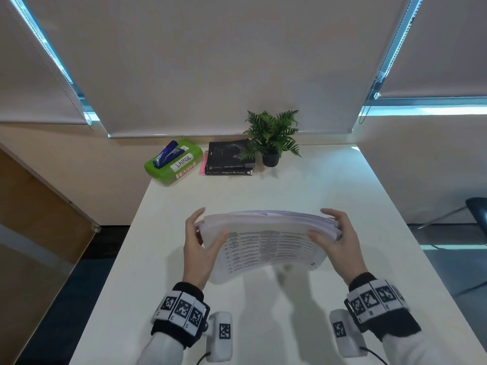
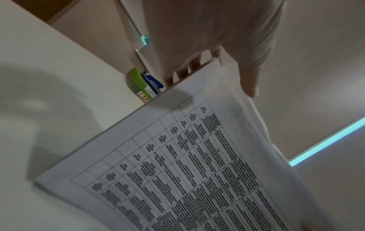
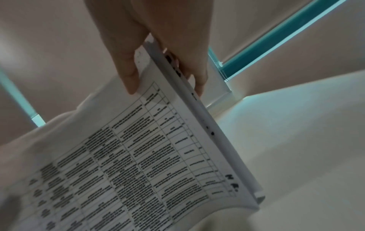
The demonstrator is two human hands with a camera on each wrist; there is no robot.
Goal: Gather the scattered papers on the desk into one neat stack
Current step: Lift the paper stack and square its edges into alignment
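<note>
A thick stack of printed papers (image 1: 268, 243) stands tilted on its lower edge above the white desk (image 1: 369, 233), its front sheet showing a table of text. My left hand (image 1: 203, 241) grips the stack's left side, thumb on the front sheet, fingers behind. My right hand (image 1: 334, 233) grips the right side the same way. In the left wrist view the thumb (image 2: 248, 81) presses the printed sheet (image 2: 177, 164) and the fingers curl behind the edge. The right wrist view shows the right thumb (image 3: 128, 75) on the sheet (image 3: 138, 156) with fingers behind the stack's edge.
At the desk's far end lie a green box (image 1: 171, 164) labelled LARGE with a blue stapler (image 1: 168, 154) on top, two stacked dark books (image 1: 229, 159) and a small potted fern (image 1: 272, 138). A dark chair (image 1: 477, 212) stands to the right of the desk.
</note>
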